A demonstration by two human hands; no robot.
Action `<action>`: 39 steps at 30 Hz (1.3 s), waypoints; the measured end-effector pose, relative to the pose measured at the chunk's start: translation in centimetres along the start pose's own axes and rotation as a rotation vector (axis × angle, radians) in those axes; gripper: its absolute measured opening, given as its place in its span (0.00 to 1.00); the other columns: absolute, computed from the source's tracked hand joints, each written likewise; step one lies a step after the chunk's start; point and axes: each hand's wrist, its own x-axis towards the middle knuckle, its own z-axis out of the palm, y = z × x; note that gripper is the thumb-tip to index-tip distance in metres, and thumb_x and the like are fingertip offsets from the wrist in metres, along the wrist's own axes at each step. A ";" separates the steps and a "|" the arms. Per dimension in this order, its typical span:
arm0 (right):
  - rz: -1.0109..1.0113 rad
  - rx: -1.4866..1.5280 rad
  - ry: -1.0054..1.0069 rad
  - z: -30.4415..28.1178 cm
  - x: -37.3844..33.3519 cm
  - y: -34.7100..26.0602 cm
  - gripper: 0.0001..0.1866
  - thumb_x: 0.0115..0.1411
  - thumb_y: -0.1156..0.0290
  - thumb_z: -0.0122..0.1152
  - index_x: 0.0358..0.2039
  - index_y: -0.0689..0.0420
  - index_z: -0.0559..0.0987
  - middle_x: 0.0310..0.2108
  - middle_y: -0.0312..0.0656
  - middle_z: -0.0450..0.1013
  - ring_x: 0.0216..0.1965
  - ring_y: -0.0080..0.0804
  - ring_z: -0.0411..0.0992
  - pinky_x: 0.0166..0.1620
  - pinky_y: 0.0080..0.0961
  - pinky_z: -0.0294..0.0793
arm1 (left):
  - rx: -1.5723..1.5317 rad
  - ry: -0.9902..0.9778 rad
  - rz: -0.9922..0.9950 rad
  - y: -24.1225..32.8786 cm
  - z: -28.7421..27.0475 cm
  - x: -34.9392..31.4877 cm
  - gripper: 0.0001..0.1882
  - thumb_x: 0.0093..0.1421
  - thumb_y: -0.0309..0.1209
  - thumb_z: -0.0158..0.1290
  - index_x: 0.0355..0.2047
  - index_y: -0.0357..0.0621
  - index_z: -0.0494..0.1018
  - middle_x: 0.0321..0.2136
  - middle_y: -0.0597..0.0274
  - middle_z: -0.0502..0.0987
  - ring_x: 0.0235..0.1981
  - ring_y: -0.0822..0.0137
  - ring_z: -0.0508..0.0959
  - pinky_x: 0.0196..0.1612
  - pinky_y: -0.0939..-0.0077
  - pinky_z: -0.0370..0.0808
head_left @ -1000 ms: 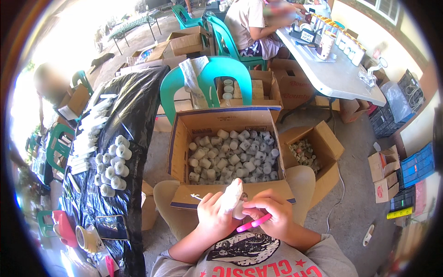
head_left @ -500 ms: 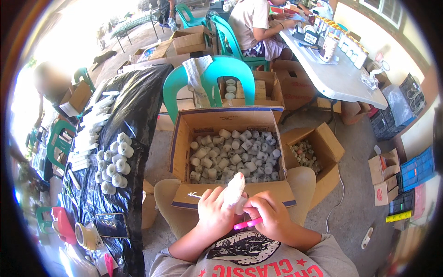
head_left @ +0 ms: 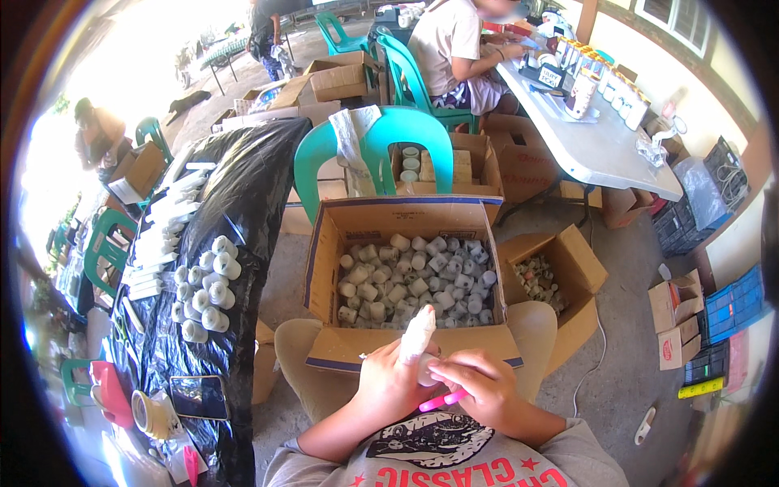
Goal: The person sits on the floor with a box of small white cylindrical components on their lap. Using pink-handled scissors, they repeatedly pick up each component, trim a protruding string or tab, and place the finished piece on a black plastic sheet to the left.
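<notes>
My left hand (head_left: 386, 380) is closed round a small white cylinder (head_left: 427, 370) above my lap. One of its digits, wrapped in white tape (head_left: 417, 336), sticks up. My right hand (head_left: 480, 385) meets it from the right, its fingertips pressed on the cylinder. A pink-handled tool (head_left: 443, 401) lies under the right fingers, held against the palm; its working end is hidden. Just beyond both hands, an open cardboard box (head_left: 414, 339) rests at my knees, filled with many similar whitish cylinders (head_left: 398, 292).
Left, a black-plastic-covered table (head_left: 235, 325) carries stacked white cylinders (head_left: 213, 280), white strips (head_left: 166, 223), a phone (head_left: 200, 397) and a tape roll (head_left: 152, 414). A smaller box (head_left: 580, 268) of scraps stands right. A green chair (head_left: 438, 154) is ahead; a person (head_left: 442, 49) sits at a white table (head_left: 600, 158).
My right fingers have shifted onto the cylinder, and its side shows more. A white string by my left fingers no longer shows. The background person at upper left has moved left.
</notes>
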 end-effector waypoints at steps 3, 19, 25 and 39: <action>-0.030 -0.008 -0.117 -1.0 0.1 0.0 0.24 0.42 0.81 0.65 0.44 0.58 0.77 0.37 0.40 0.72 0.33 0.33 0.73 0.32 0.28 0.75 | 0.017 -0.051 0.018 0.0 -0.5 0.0 0.49 0.41 0.28 0.65 0.63 0.39 0.52 0.29 0.62 0.78 0.26 0.59 0.79 0.29 0.69 0.76; -0.173 -0.248 -0.372 -1.9 1.7 -0.8 0.13 0.51 0.74 0.58 0.38 0.64 0.73 0.28 0.36 0.62 0.25 0.23 0.68 0.24 0.20 0.71 | -0.151 -0.426 -0.305 -0.2 -2.3 0.3 0.25 0.42 0.39 0.67 0.38 0.41 0.72 0.26 0.50 0.78 0.31 0.50 0.80 0.35 0.62 0.75; -0.150 -0.344 -0.464 -2.3 1.8 -1.2 0.12 0.52 0.73 0.56 0.37 0.63 0.73 0.29 0.37 0.62 0.25 0.24 0.69 0.24 0.19 0.71 | 0.018 -0.364 -0.184 0.1 -2.0 0.3 0.26 0.42 0.34 0.66 0.41 0.40 0.71 0.26 0.55 0.77 0.30 0.53 0.79 0.33 0.63 0.75; 0.359 0.257 -0.174 -0.4 1.4 3.3 0.19 0.45 0.67 0.74 0.31 0.55 0.71 0.26 0.36 0.68 0.27 0.26 0.70 0.30 0.24 0.70 | -0.294 -0.175 0.015 -0.6 0.3 0.0 0.37 0.51 0.26 0.62 0.58 0.53 0.56 0.26 0.61 0.74 0.29 0.64 0.77 0.33 0.71 0.73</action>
